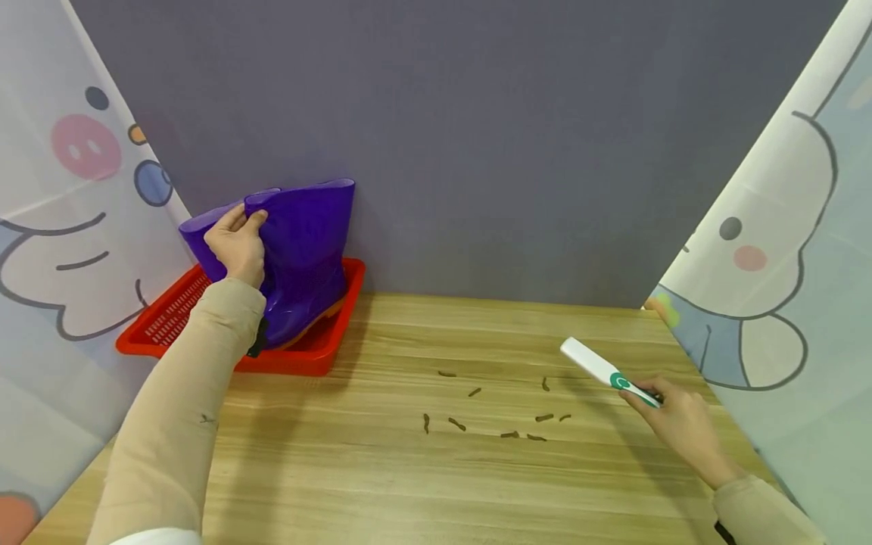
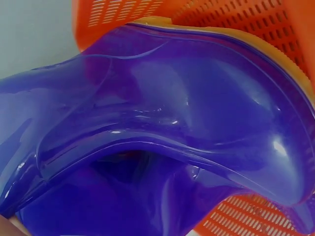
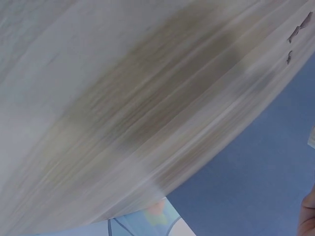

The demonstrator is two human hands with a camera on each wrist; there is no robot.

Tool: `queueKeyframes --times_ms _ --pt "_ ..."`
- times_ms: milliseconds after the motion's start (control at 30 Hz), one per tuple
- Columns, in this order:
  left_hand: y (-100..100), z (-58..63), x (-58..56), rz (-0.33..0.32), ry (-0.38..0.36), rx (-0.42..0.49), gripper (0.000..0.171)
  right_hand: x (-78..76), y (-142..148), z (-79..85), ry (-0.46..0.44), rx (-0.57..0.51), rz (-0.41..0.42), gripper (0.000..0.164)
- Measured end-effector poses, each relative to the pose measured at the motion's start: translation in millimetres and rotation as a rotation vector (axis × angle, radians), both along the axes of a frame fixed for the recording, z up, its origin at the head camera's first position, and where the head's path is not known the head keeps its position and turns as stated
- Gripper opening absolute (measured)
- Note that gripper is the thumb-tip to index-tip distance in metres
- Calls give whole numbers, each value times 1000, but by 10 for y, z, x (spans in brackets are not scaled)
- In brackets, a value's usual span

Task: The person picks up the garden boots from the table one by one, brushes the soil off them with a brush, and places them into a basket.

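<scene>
A pair of purple rain boots (image 1: 303, 242) stands in a red plastic basket (image 1: 313, 363) at the left of the table. My left hand (image 1: 237, 242) pinches the top rim of the nearer boot; the other boot is partly hidden behind hand and arm. In the left wrist view the glossy purple boot (image 2: 197, 103) with its orange sole fills most of the picture. My right hand (image 1: 681, 424) grips the handle of a white-and-green brush (image 1: 591, 362), raised above the right side of the table. Its flat white head points up and left; no bristles show.
Several small dark brown bits (image 1: 475, 392) lie scattered over the middle of the wooden table (image 1: 381, 484). A grey panel (image 1: 477, 151) rises behind it. Cartoon-printed sheets (image 1: 749, 197) hang on both sides, the left one close by the basket.
</scene>
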State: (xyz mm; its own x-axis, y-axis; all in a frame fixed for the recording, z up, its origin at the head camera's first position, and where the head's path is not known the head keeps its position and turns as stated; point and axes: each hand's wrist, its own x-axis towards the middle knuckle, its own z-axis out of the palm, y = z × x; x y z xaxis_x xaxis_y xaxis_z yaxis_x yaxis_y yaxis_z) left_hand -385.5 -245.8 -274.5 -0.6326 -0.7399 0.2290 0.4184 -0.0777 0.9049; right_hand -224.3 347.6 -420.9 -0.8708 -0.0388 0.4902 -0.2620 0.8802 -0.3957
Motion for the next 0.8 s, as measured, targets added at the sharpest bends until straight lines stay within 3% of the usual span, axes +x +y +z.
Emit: queueKeyframes --times_ms 300,500,600,733,800 --pt "-62 -76 49 10 -6 -18 25 -11 -22 -6 -48 -18 18 27" --pt "-50 -158 79 10 -98 -169 34 -20 -25 -43 -52 -23 32 25" --pt "-64 -211 116 7 -121 -182 39 -25 -29 -66 -43 -20 39 24" --pt "-53 -221 126 -41 -136 -165 42 16 2 -88 -32 -18 31 23" --pt "-46 -207 125 -84 -180 -209 45 36 15 -89 -22 -23 21 23"
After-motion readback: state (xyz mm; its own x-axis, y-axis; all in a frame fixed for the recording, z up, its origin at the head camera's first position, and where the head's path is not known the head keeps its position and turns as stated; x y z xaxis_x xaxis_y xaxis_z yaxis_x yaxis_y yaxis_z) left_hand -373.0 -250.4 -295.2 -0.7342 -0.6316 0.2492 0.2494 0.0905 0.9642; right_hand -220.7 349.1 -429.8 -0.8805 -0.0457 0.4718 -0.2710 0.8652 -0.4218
